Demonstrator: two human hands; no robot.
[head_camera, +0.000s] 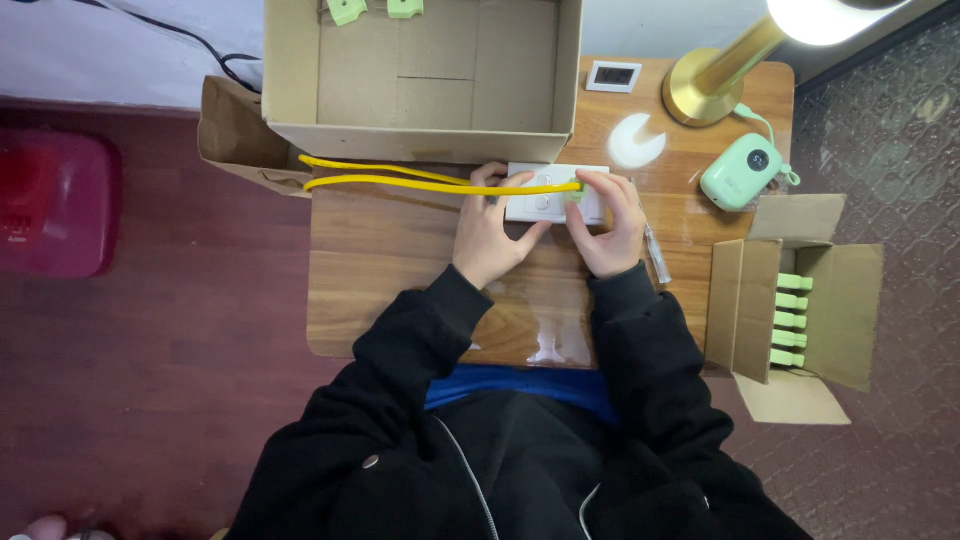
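Pressing down on a white rectangular block (548, 203), the left hand (490, 232) has its fingers spread flat over the block's left half, grasping nothing. The right hand (608, 225) pinches a small green plug (578, 190) at the end of a yellow cable (420, 182), held against the block's right end. The block lies on the wooden surface (390, 270), just in front of a large open cardboard box (420, 80). The cable runs left in a loop, along the box's front wall and past the surface's edge, close to a brown box flap (235, 130).

Two green pieces (375, 9) sit at the far wall inside the large box. To the right, a smaller open carton (800, 310) stands off the surface's edge with a row of green plugs (792, 320) stacked inside. On the surface's far right corner are a brass lamp base (705, 85), a mint-green rounded gadget (742, 170), a small white display (613, 76) and a white crescent-shaped patch (635, 142). A thin clear pen-like tool (657, 252) lies just beside the right hand. A red container (55, 200) stands on the floor at left.
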